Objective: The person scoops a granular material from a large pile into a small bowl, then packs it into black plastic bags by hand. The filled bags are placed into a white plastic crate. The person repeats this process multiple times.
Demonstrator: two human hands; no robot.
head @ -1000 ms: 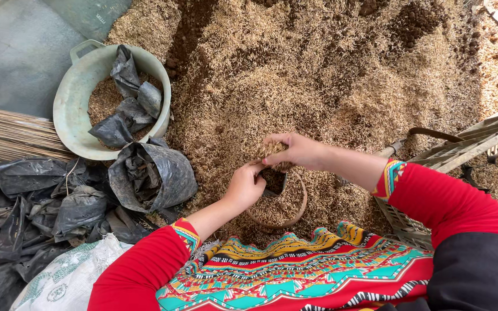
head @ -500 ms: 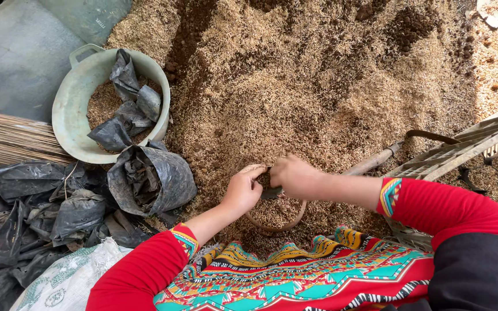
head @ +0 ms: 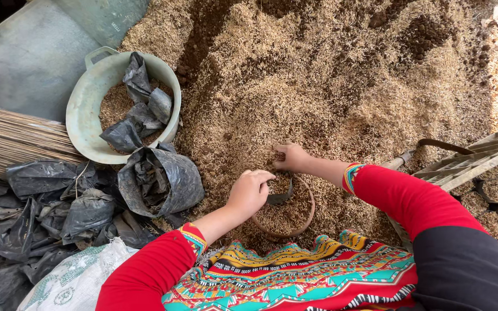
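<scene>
Here both hands, left [head: 249,193] gripping a small black bag [head: 279,197], right [head: 292,156] open, half-buried in husk mix [head: 318,86].

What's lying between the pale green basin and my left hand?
In the head view, an open crumpled black plastic bag sits between the pale green basin and left hand.

The ground [head: 24,63] carries a broad heap of husk and soil mix [head: 329,86]. On its left lie a green basin [head: 82,115], crumpled black bags [head: 59,219], a bundle of sticks [head: 12,138] and a white sack [head: 70,282]; a crate [head: 479,158] rests right.
</scene>
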